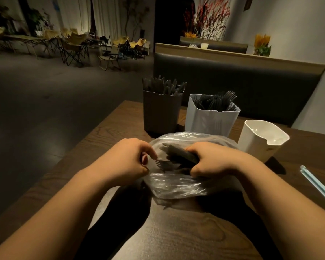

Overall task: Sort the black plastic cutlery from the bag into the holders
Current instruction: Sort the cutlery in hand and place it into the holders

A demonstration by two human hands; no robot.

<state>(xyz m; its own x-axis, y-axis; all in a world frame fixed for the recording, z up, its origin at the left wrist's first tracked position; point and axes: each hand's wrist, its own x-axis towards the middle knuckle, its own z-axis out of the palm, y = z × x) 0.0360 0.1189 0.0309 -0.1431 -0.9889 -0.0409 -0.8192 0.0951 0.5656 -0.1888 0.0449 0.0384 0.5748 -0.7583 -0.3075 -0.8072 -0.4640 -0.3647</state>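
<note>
Dim open floor [45, 119] is stretching beyond the tabletop [176, 237] edge left of the left hand [126, 158], whose fingers are pinching the bag [176, 184], while the right hand [216, 160] fingers are gripping bundled cutlery [178, 152] inside it.

A dark booth seat [233, 81] backs the wooden table [176, 241], a pale blue strip [317, 185] lies on it, folding chairs [73, 45] stand beyond.

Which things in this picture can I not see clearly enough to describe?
Head view:
- Whether the left hand pinches the bag or the fork: its curled fingers hide the contact.
- Which kinds are in the bundle of cutlery that the right hand grips: too dark.
- The pale blue object: cut off by the right edge.
- The lower contents of the dark holder: hidden by its wall.
</note>
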